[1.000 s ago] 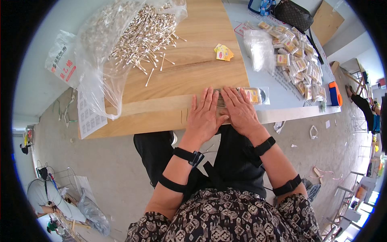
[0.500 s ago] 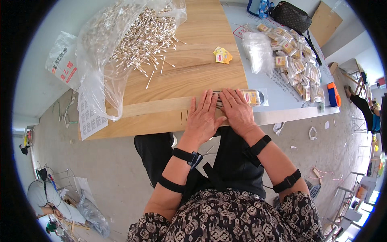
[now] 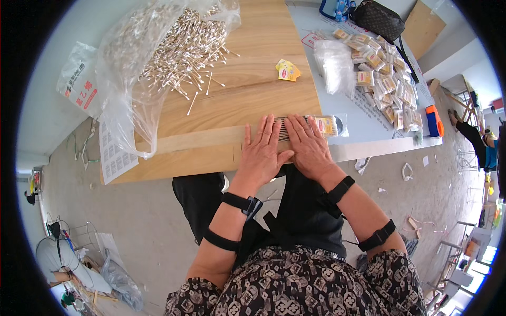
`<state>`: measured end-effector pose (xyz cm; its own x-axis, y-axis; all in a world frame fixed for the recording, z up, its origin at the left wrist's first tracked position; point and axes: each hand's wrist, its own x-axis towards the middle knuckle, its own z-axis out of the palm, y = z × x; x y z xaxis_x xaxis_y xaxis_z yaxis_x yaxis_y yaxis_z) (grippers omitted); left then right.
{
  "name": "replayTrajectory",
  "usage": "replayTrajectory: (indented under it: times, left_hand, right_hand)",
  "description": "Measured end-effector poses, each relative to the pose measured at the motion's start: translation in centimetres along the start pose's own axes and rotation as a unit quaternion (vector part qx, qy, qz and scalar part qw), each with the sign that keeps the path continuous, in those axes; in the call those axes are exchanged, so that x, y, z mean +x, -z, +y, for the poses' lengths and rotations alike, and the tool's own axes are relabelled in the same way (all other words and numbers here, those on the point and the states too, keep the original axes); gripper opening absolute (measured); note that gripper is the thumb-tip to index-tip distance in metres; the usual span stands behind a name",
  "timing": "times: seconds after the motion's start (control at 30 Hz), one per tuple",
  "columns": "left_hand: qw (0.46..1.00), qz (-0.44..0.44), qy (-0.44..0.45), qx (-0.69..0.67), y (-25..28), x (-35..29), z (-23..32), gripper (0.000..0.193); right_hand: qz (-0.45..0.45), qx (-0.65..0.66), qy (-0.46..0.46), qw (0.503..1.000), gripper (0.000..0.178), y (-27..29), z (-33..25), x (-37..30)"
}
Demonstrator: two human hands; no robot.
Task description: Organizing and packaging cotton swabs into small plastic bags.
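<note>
My left hand (image 3: 260,152) lies flat at the table's front edge, fingers stretched out and thumb pointing toward the right hand. Beside it, my right hand (image 3: 310,148) is also laid flat, fingers extended. A row of thin cotton swab sticks (image 3: 282,129) shows between and under the fingers of both hands; the rest of it is covered. Just right of my right fingertips rests a clear packet with a yellow card (image 3: 326,126), partly hidden by that hand. Farther back, small yellow cards (image 3: 288,70) lie in a loose pile.
A big clear plastic bag (image 3: 124,79) spills a heap of cotton swabs (image 3: 184,50) at the back left. On the grey board to the right are clear empty sleeves (image 3: 334,67), several filled packets (image 3: 387,84), a dark pouch (image 3: 378,22) and an orange-and-blue object (image 3: 434,121).
The whole view has shifted slightly to the left. My left hand's fingers are spread a little wider; both hands stay flat over the sticks.
</note>
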<state>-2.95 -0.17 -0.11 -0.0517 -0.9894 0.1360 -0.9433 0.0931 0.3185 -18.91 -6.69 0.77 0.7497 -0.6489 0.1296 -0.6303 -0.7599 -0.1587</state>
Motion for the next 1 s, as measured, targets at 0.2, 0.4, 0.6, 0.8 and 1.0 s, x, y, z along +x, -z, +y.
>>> replayTrajectory:
  times: [0.2, 0.4, 0.6, 0.8, 1.0]
  left_hand:
    - [0.999, -0.037, 0.004, 0.012, 0.1, -0.3, -0.3, 0.076]
    - [1.0, -0.013, -0.006, -0.001, 0.2, -0.1, 0.1, 0.076]
    - [1.0, -0.014, -0.009, -0.01, -0.3, 0.5, 0.6, 0.078]
    - [0.999, -0.018, -0.034, -0.03, -1.2, 1.6, 2.2, 0.078]
    - [0.999, -0.019, -0.033, -0.029, -1.7, 2.5, 3.6, 0.077]
  right_hand:
    - [0.001, 0.008, -0.027, 1.0, 0.072, 0.7, 1.5, -0.6]
    - [0.039, 0.017, -0.13, 0.991, 0.077, 1.1, 6.5, -3.3]
    - [-0.009, 0.052, -0.143, 0.988, 0.076, 0.2, 6.4, -3.2]
    - [-0.009, 0.064, -0.143, 0.988, 0.075, 0.0, 6.3, -3.0]
    - [-0.001, 0.071, -0.144, 0.987, 0.075, 0.5, 6.2, -3.0]
